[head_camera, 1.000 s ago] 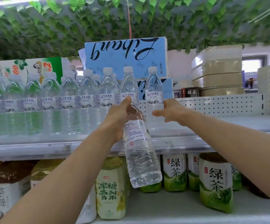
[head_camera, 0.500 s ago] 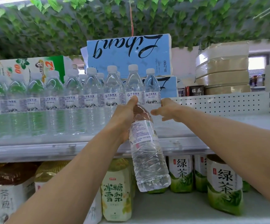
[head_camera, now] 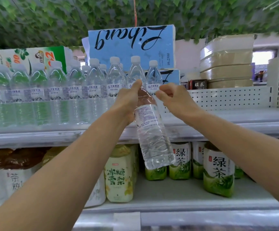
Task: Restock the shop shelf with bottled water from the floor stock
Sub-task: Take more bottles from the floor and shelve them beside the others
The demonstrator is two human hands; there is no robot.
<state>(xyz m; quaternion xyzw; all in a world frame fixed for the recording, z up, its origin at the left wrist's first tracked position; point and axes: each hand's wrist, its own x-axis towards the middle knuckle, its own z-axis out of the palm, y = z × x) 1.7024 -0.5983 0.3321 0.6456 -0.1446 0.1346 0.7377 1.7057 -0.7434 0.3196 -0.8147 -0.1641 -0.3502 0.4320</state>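
The left hand (head_camera: pixel 127 100) grips a water bottle (head_camera: pixel 152 135) around its neck and shoulder, with the thumb reaching up past the top, so the cap is hidden. The bottle hangs tilted, top leaning left, and its base dips below the front edge of the upper shelf (head_camera: pixel 227 125), in front of the drinks on the shelf below.

The right hand (head_camera: pixel 173 97) is raised just beside the top of the bottle with its fingers curled in. Nothing shows between them (whether they brush the bottle cannot be told).

A row of bottled water (head_camera: pixel 75 92) stands upright along the left part of the upper shelf. Its last bottle (head_camera: pixel 153 75) is right behind both hands, and the shelf to the right of it is bare metal.

Behind the row stands a blue pack (head_camera: pixel 132 45) with its lettering upside down. Stacked pale containers (head_camera: pixel 227 64) sit to the right. Below are green tea bottles (head_camera: pixel 218 169) and a yellow pear drink (head_camera: pixel 118 177).
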